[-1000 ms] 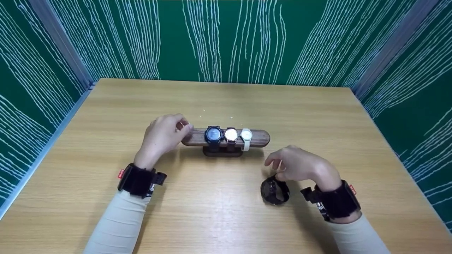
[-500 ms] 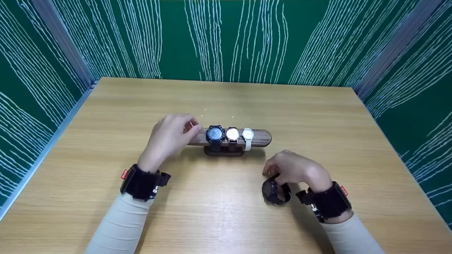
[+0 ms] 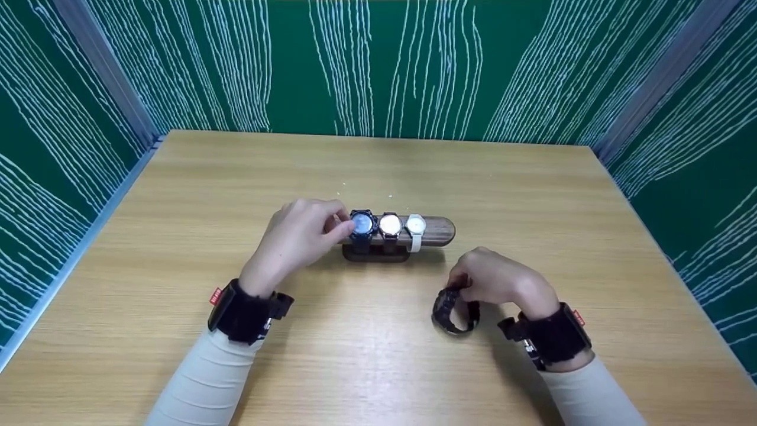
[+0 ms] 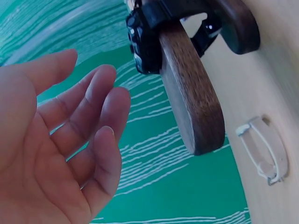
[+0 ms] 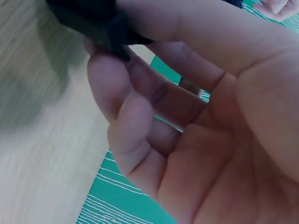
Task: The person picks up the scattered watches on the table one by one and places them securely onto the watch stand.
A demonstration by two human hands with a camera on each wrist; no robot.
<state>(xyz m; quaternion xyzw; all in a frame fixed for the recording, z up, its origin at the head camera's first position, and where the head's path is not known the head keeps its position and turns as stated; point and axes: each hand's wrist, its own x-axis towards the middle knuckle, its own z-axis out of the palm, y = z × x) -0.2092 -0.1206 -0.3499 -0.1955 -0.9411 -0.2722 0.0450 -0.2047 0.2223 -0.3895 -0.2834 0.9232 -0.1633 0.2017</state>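
Observation:
A dark wooden watch stand [image 3: 436,231] holds three watches in a row: a dark one with a bluish face [image 3: 362,224], one with a bright round face [image 3: 390,225], and a white one [image 3: 416,225]. My left hand [image 3: 301,236] is at the stand's left end, covering it in the head view; the left wrist view shows its fingers loosely bent and holding nothing. My right hand [image 3: 500,278] pinches the strap of a black watch [image 3: 445,307] low over the table, to the right front of the stand. Part of that watch is dark and cut off in the right wrist view.
The wooden table [image 3: 366,367] meets green walls [image 3: 514,71] with white wavy lines at its back and sides. Small white specks [image 3: 343,184] lie behind the stand. In the left wrist view, a looped white strap [image 4: 264,149] is on the table surface.
My left hand has slid right along the stand toward the dark watch. My right fingers have closed on the black watch's strap, and the watch has tilted and lifted a little.

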